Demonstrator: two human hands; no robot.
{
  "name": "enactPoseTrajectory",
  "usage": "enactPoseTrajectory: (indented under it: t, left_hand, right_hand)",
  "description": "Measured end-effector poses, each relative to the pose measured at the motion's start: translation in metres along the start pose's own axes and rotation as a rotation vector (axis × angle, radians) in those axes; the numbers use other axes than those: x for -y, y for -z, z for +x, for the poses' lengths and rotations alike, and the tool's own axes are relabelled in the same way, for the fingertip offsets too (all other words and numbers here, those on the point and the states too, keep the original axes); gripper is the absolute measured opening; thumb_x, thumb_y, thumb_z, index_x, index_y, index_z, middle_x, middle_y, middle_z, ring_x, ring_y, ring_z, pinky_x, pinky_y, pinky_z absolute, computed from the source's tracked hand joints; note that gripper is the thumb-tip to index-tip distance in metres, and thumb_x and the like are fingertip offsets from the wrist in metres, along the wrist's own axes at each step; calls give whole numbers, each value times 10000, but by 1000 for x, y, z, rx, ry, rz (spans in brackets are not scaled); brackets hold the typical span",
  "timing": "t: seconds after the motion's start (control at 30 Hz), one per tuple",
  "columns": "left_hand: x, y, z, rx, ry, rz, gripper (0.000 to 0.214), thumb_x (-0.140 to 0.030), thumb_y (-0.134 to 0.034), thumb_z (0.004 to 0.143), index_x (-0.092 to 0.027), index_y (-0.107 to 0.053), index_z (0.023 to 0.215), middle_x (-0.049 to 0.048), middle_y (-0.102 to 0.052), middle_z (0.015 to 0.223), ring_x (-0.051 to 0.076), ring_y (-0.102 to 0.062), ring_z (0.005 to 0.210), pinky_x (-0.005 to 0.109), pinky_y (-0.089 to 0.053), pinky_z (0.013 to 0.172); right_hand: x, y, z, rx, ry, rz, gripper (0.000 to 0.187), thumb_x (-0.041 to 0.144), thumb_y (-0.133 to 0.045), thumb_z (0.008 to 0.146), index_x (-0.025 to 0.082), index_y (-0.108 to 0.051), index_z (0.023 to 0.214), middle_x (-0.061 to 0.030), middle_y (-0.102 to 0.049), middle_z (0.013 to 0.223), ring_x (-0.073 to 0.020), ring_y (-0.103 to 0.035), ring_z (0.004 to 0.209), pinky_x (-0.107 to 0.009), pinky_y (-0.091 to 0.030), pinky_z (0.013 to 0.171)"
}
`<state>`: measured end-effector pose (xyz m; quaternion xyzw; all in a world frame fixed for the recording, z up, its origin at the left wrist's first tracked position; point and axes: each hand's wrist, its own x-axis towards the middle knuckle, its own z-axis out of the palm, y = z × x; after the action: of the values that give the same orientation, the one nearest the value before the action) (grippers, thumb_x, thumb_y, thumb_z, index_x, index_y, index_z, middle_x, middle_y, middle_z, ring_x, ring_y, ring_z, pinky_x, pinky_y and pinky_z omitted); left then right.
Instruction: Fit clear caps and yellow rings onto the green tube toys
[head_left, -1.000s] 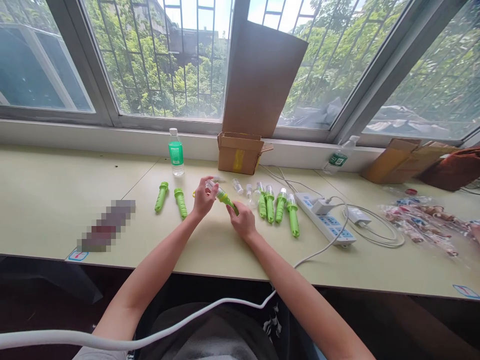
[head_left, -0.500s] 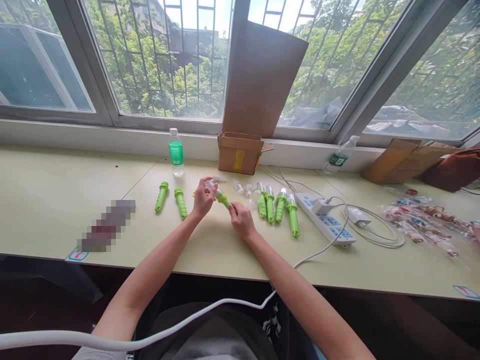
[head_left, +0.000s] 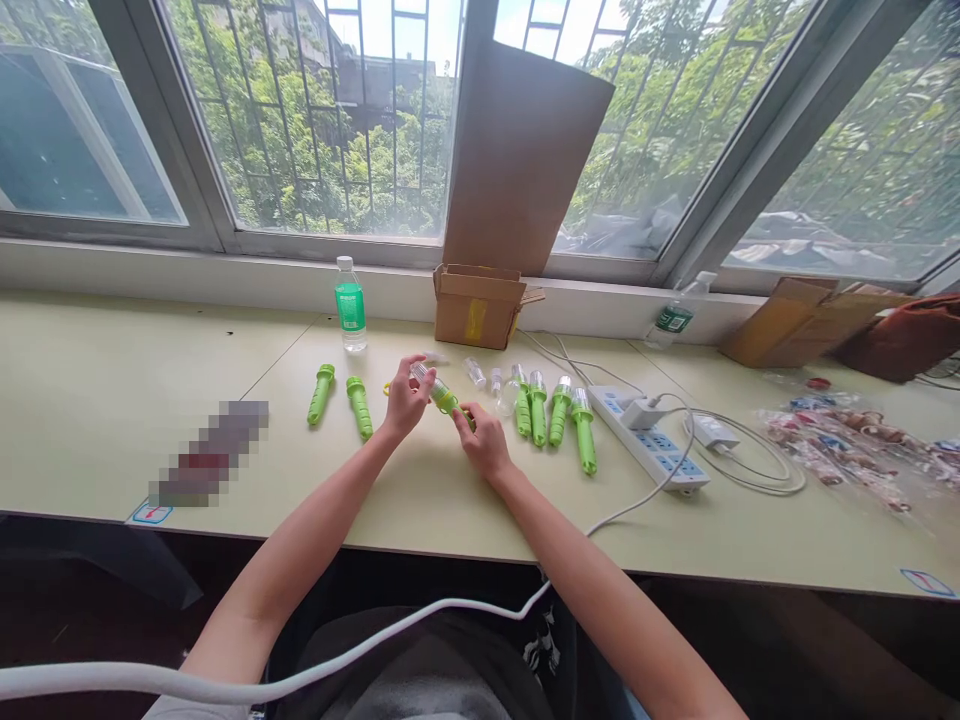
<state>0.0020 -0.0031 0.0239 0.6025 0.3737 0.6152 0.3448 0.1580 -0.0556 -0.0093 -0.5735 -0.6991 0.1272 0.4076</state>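
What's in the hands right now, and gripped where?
One green stick with a clear cap: the left hand pinches the clear-capped end, the right hand grips the green handle end.

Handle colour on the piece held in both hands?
The piece has a bright green handle and a clear tip at the left hand. Head view.

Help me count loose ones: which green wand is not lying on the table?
The held wand, gripped by the left hand and right hand; the other wands all lie flat on the table.
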Motion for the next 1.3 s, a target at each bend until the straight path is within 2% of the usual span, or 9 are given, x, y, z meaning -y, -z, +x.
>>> enactPoseTrajectory:
  t: [0.1,0.2,0.33,0.5,0.67,0.9,1.13,1.2,1.3]
  left_hand:
    - [1,0,0,0,1,-15,383,-452,-604,833,-207,-518,1115,-3,-547,758,109,-574,589,205,-495,467]
    - [2,1,1,4,11,-41,391,-461,-594,840,-202,-526,1125,-5,-538,737,104,-550,575,202,-476,469]
    - [4,1,1,28,38,-90,421,-471,-610,829,-192,-539,1136,-2,-540,728,96,-528,560,199,-450,478]
    - [3,-1,3,-11,155,-289,631,-462,-720,733,-208,-432,1234,37,-614,889,143,-628,706,269,-533,618]
    - [2,-2,4,26,247,-341,538,-459,-746,703,-169,-483,1073,47,-660,833,154,-639,722,326,-546,705]
    - [1,2,4,114,270,-396,534,-444,-757,697,-181,-493,1079,39,-682,809,175,-659,770,380,-543,774]
    - [0,-7,2,-10,307,-354,490,-488,-773,657,-148,-569,945,59,-669,832,178,-652,765,367,-555,743]
    - [0,-7,2,-15,316,-347,467,-493,-772,654,-146,-581,900,53,-666,819,169,-648,752,361,-553,747]
    - [-2,-4,2,16,323,-385,446,-474,-781,651,-147,-598,894,47,-673,812,157,-642,734,358,-544,772]
  right_hand:
    - [-1,-1,0,-41,77,69,353,473,-571,837,167,-561,1013,-51,-625,807,-162,-544,673,-253,-389,620]
    - [-1,-2,-1,-9,105,113,274,431,-511,879,169,-570,932,-41,-607,767,-144,-503,627,-251,-367,589]
    - [-1,-1,0,36,60,146,267,414,-472,900,168,-573,878,-9,-560,651,-125,-449,549,-249,-338,551]
    - [1,0,-1,-81,37,102,265,421,-527,865,172,-581,941,-23,-610,742,-135,-506,603,-242,-358,572]
    - [3,1,-2,-154,37,-6,265,419,-564,841,183,-603,955,-41,-648,824,-161,-556,689,-250,-377,618]
    - [0,0,-2,-25,29,126,310,446,-457,904,172,-599,914,-20,-595,661,-135,-481,547,-246,-352,545]
    - [4,0,-2,-187,-9,-41,303,451,-562,835,192,-615,982,-47,-672,843,-168,-572,676,-253,-384,607]
    - [4,0,-2,-185,-8,-65,301,450,-571,827,197,-622,982,-44,-673,843,-171,-572,683,-256,-384,615]
    - [5,1,-3,-134,-4,10,314,458,-555,840,192,-631,989,-23,-640,741,-147,-529,604,-253,-378,596]
